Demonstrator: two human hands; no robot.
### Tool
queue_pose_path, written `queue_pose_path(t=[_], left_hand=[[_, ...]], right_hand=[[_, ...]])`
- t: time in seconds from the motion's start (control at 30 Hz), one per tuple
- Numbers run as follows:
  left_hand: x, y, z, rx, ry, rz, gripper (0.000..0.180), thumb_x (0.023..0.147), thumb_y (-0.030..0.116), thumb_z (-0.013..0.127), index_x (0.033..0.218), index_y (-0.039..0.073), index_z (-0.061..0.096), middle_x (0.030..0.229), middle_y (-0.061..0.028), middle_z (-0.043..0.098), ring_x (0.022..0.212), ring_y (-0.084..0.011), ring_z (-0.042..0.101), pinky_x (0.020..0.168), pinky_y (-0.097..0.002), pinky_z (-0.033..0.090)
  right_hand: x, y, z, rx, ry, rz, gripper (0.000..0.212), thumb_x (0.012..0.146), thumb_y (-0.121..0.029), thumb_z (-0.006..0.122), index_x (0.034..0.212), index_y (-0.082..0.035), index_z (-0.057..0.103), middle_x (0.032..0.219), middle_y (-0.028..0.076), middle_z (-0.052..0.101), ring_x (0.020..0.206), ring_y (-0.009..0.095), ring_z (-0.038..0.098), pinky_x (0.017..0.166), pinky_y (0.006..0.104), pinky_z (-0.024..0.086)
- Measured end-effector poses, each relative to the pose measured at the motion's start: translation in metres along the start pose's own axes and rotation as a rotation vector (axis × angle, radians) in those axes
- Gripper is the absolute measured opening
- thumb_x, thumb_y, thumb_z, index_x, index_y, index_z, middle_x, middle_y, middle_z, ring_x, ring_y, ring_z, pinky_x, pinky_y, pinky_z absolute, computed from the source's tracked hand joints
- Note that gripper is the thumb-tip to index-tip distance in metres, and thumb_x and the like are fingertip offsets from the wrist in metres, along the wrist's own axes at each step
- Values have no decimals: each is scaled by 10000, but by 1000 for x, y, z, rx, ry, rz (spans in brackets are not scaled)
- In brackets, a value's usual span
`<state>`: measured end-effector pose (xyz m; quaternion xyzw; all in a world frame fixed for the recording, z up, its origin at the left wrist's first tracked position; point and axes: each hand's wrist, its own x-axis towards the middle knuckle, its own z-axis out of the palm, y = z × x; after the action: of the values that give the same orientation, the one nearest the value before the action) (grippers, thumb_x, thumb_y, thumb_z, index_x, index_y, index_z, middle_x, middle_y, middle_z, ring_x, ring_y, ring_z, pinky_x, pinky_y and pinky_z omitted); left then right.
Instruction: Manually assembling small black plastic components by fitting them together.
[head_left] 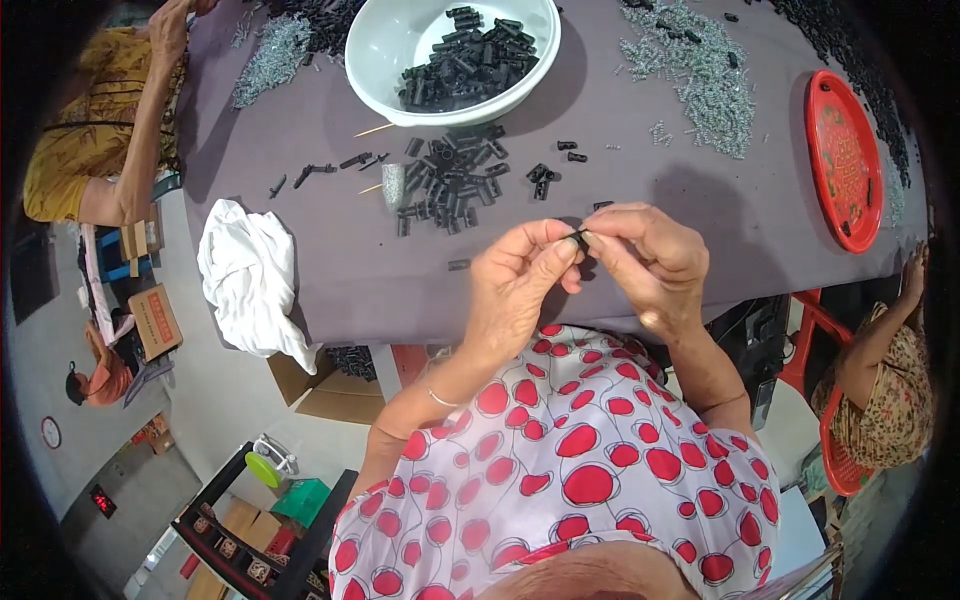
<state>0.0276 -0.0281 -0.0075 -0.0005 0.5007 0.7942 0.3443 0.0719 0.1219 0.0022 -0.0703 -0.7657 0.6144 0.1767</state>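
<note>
Near the front edge of the table, my left hand (515, 285) and my right hand (655, 260) meet, each pinching a small black piece (576, 238) between thumb and fingertips. My fingers cover most of that piece, so its exact shape is hidden. Beyond my left hand lies a heap of short black tube-like parts (450, 180). A small speckled grey cup (393, 187) stands against the heap's left side. A few black parts (541, 180) lie apart, just beyond my hands. Farther back, a white bowl (362, 72) holds many more black parts.
A crumpled white cloth (250, 275) hangs over the table's left front edge. Small shiny metal pieces (700, 85) are heaped at the back right, others (275, 55) at the back left. At right lies a red tray (822, 165). People sit at both sides. An open cardboard box (340, 400) stands below.
</note>
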Motion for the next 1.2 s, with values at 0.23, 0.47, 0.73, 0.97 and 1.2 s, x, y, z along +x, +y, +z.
queue_pose_path(t=[0.23, 0.47, 0.73, 0.97, 1.2], left_hand=[[1, -2, -3, -214, 15, -152, 189, 904, 102, 591, 1038, -32, 594, 941, -96, 651, 774, -124, 614, 703, -239, 517], [9, 1, -7, -452, -61, -335, 170, 905, 96, 576, 1043, 0, 601, 1016, -131, 654, 924, -197, 642, 783, -291, 528], [8, 5, -2, -633, -14, -533, 197, 892, 118, 575, 1058, 15, 603, 1029, -137, 649, 989, -236, 626, 867, -346, 509], [9, 6, -2, -523, -105, -428, 207, 903, 119, 570, 1064, -8, 603, 1016, -134, 654, 937, -219, 645, 828, -331, 527], [14, 5, 2, -262, -57, -274, 141, 885, 100, 596, 949, -10, 657, 904, -117, 670, 822, -191, 641, 761, -311, 519]], right_hand=[[-11, 12, 6, 6, 32, 8, 205, 727, 67, 659, 923, 7, 635, 908, 104, 654, 772, 155, 642, 673, 258, 511], [-11, 8, 10, -226, 20, -223, 426, 682, 79, 662, 1085, -19, 565, 1031, 112, 595, 748, 170, 611, 652, 261, 517], [-12, 16, 10, -258, 35, -341, 462, 655, 104, 692, 1087, 14, 555, 1034, 136, 579, 715, 150, 601, 567, 233, 518], [-10, 23, 6, -253, 55, -392, 454, 622, 102, 705, 1051, 19, 578, 990, 134, 605, 734, 169, 614, 559, 243, 506], [-6, 28, 8, -256, 83, -479, 481, 588, 86, 713, 1046, 11, 585, 961, 133, 621, 765, 234, 609, 653, 302, 507]])
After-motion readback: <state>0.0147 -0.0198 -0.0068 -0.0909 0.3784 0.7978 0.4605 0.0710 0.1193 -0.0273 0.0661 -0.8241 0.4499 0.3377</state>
